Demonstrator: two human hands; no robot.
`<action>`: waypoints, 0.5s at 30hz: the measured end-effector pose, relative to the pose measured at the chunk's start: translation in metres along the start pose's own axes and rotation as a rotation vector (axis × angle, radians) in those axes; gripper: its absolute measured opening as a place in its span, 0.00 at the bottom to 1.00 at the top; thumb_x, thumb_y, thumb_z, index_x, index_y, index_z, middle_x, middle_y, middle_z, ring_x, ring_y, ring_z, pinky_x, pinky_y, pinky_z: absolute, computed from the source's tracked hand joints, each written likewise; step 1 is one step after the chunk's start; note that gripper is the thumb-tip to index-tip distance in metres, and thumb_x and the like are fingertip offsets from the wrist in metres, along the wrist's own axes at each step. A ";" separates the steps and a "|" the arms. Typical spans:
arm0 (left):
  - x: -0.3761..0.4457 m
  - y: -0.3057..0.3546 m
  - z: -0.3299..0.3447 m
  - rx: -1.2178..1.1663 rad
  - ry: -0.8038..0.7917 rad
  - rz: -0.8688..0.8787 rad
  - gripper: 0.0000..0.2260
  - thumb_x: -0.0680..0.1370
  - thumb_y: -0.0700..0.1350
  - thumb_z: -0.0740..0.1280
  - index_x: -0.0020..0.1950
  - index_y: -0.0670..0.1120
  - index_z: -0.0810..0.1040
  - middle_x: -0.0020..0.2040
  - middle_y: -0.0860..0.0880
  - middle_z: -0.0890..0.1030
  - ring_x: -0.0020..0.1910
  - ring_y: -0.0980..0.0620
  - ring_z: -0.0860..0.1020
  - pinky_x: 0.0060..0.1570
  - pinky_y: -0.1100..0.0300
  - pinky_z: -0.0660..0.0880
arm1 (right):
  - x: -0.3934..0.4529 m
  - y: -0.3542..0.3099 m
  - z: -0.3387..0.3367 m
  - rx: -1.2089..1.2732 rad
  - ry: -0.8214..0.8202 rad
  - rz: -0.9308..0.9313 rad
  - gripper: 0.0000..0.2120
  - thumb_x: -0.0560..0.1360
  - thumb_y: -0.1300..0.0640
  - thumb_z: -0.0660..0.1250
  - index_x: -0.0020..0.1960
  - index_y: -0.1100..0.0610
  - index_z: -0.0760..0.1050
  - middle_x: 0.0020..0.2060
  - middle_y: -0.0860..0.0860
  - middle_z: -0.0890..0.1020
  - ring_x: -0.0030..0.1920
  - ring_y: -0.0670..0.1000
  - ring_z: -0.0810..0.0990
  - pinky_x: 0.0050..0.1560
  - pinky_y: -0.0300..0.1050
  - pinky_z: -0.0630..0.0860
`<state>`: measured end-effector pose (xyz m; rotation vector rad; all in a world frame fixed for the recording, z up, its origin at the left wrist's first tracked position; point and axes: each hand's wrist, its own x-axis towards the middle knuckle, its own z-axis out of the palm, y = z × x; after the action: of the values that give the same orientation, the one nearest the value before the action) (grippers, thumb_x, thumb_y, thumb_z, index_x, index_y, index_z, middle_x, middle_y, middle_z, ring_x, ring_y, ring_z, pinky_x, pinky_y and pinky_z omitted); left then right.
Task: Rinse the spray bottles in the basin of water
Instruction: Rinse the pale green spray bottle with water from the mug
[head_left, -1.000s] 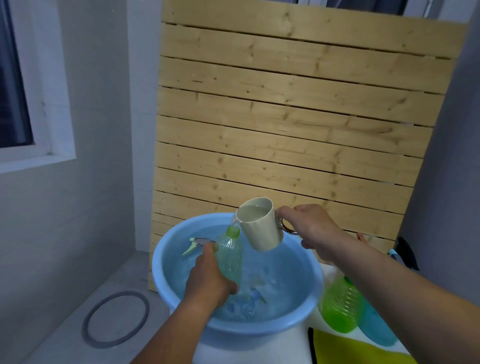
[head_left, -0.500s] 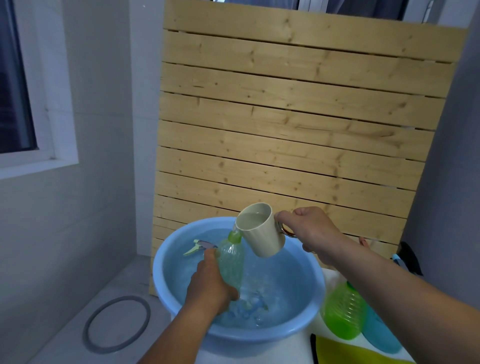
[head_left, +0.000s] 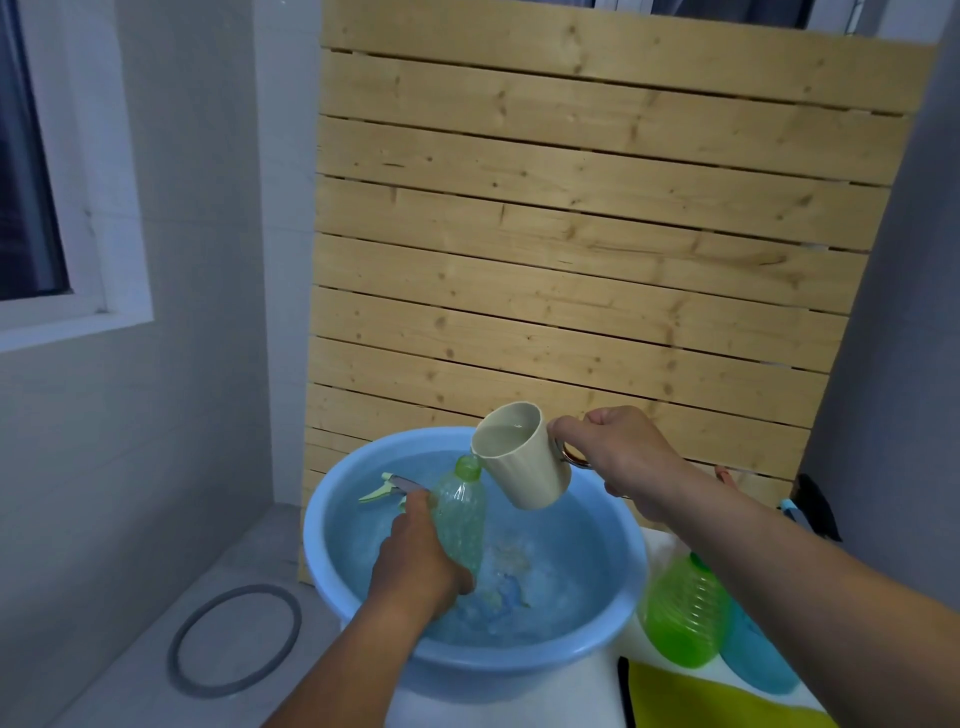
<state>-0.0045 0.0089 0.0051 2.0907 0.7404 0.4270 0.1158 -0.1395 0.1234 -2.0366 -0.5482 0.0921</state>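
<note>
My left hand (head_left: 415, 566) grips a clear green spray bottle (head_left: 460, 514) without its spray head, upright in the water of a light blue basin (head_left: 631, 577). My right hand (head_left: 623, 457) holds a cream mug (head_left: 524, 462) by its handle, tilted with its lip just over the bottle's open green neck; water shows inside the mug. A pale green spray head (head_left: 387, 488) floats at the basin's far left. A blue part lies under the water near the basin's middle.
A bright green bottle (head_left: 685, 613) and a blue bottle (head_left: 753, 660) lie right of the basin beside a yellow cloth (head_left: 701, 701). A slatted wooden panel (head_left: 571, 260) stands behind. A grey ring (head_left: 234, 639) marks the floor at left, under a window.
The mug has tipped a little further toward the bottle's neck. Both hands otherwise stay in the same place.
</note>
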 end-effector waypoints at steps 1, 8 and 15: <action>0.000 0.000 0.000 -0.005 0.002 -0.001 0.39 0.62 0.40 0.77 0.67 0.51 0.60 0.57 0.47 0.75 0.54 0.43 0.77 0.51 0.47 0.78 | 0.000 0.000 0.000 -0.001 0.000 0.002 0.21 0.68 0.50 0.70 0.30 0.50 0.57 0.20 0.44 0.56 0.23 0.49 0.53 0.25 0.40 0.52; 0.002 -0.001 0.001 -0.007 -0.008 -0.006 0.40 0.61 0.40 0.77 0.67 0.51 0.60 0.58 0.48 0.75 0.55 0.42 0.77 0.52 0.47 0.77 | 0.000 0.000 0.001 -0.004 0.003 -0.009 0.22 0.68 0.51 0.70 0.30 0.50 0.56 0.20 0.44 0.56 0.24 0.49 0.53 0.27 0.41 0.52; 0.003 -0.002 0.001 0.038 0.000 -0.017 0.37 0.63 0.40 0.76 0.66 0.51 0.61 0.59 0.47 0.74 0.56 0.42 0.77 0.52 0.48 0.77 | 0.001 0.001 0.000 -0.039 0.019 -0.031 0.22 0.67 0.50 0.70 0.29 0.51 0.57 0.21 0.45 0.58 0.26 0.50 0.55 0.28 0.43 0.54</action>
<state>-0.0021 0.0115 0.0027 2.1178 0.7717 0.4069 0.1176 -0.1398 0.1228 -2.0645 -0.5734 0.0443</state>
